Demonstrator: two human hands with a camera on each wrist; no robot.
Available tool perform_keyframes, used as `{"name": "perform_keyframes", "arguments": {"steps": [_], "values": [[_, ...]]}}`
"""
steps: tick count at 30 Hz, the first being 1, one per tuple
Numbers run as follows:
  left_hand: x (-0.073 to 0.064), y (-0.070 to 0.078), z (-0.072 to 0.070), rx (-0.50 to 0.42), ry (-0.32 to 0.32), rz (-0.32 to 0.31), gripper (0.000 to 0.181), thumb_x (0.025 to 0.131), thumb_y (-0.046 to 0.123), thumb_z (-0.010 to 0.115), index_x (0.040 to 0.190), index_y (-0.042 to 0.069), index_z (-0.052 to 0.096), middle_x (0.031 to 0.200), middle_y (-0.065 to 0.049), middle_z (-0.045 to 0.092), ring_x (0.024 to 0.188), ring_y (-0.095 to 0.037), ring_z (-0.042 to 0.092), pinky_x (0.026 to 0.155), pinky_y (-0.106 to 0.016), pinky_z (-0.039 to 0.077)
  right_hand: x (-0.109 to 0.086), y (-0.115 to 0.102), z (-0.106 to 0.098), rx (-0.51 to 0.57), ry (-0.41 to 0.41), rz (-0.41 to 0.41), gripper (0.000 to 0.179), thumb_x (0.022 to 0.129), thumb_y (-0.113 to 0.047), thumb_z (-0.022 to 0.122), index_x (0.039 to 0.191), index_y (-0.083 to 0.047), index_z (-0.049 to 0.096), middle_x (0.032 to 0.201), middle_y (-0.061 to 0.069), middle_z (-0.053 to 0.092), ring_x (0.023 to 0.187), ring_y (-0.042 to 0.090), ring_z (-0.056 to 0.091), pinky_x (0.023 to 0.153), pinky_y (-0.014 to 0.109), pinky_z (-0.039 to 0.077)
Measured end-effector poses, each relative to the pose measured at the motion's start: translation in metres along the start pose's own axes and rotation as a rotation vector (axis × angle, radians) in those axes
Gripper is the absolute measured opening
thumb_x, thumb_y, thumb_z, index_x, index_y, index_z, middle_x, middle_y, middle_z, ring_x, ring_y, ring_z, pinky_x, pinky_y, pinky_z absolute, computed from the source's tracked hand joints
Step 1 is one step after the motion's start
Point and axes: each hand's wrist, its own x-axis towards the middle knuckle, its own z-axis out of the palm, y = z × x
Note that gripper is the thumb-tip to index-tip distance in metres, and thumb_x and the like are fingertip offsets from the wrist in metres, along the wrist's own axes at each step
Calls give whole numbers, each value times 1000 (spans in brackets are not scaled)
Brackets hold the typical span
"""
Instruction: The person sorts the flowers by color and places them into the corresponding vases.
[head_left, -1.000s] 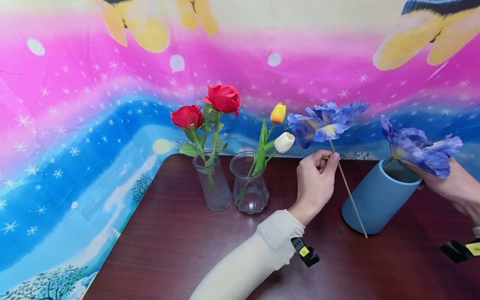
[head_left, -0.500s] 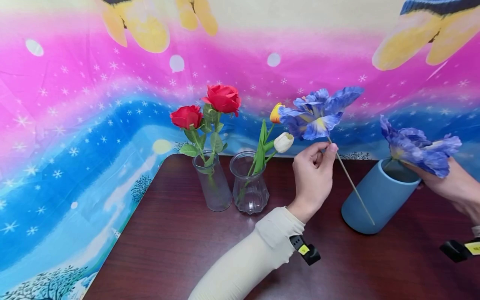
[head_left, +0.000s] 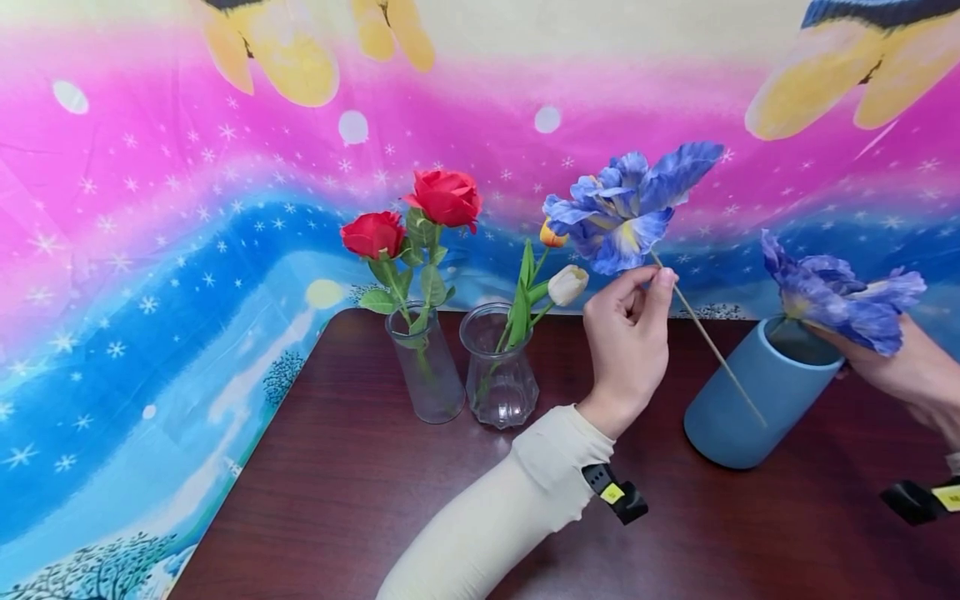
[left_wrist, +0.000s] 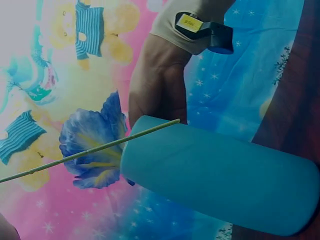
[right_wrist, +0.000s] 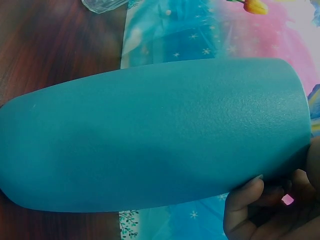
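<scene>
My left hand pinches the thin stem of a blue-purple artificial iris between thumb and fingers, just below the bloom. The stem slants down to the right and overlaps the blue vase; in the left wrist view the bare stem crosses in front of the vase's mouth end. A second iris stands in this vase, its bloom leaning over the right side of the rim. My right hand grips the vase near its rim, partly hidden behind that bloom; curled fingers touch its side in the right wrist view.
Left of my left hand, a ribbed glass vase holds a white and a yellow-orange tulip. Beside it a slim glass vase holds two red roses. All stand on a dark red-brown table before a colourful backdrop cloth.
My left hand has raised the iris up and slightly left, so its bloom overlaps the yellow-orange tulip. The stem's lower end has risen across the blue vase. My right hand has stayed put.
</scene>
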Motion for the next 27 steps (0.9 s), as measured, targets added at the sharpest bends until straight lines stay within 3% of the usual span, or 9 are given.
{"name": "perform_keyframes", "arguments": {"steps": [3, 7, 13, 20, 23, 27], "values": [[3, 3, 1, -3, 9, 19, 24, 104, 17, 58, 103, -2, 73, 50, -6, 38, 46, -1, 34, 52, -15, 33, -1, -1, -1, -30, -3, 12, 68, 110, -36, 32, 159, 4, 8, 121, 30, 42, 63, 7, 51, 55, 29, 44], [7, 7, 1, -26, 12, 24, 25, 104, 17, 57, 101, -3, 73, 50, -6, 37, 45, -2, 33, 50, -16, 32, -1, 0, -1, -17, 2, 1, 67, 110, -35, 34, 159, 3, 8, 124, 29, 40, 63, 5, 51, 55, 29, 45], [12, 12, 2, -84, 15, 12, 25, 104, 16, 57, 103, -4, 73, 51, -8, 39, 46, -3, 34, 51, -16, 33, 0, 4, 0, 1, 10, 0, 69, 109, -36, 38, 159, 4, 11, 114, 16, 43, 65, 4, 51, 56, 29, 46], [17, 17, 4, -106, 36, 2, 26, 104, 16, 57, 101, -4, 73, 51, -8, 36, 46, -3, 32, 49, -17, 30, 0, 2, 0, -9, -6, 12, 69, 110, -37, 34, 159, 4, 9, 114, 20, 43, 65, 6, 51, 56, 30, 45], [19, 18, 4, -109, 42, 8, 26, 104, 17, 57, 102, -3, 73, 52, -6, 34, 46, -4, 30, 49, -17, 28, 1, 1, -1, -18, -10, 13, 69, 110, -37, 33, 159, 3, 9, 108, 16, 46, 64, 9, 51, 56, 30, 44], [20, 20, 5, -128, 48, 17, 27, 105, 17, 56, 103, -3, 73, 52, -6, 32, 45, -5, 29, 47, -19, 25, 0, 2, -1, -1, -1, 7, 70, 109, -37, 38, 159, 5, 12, 101, -3, 49, 65, 6, 51, 56, 29, 45]]}}
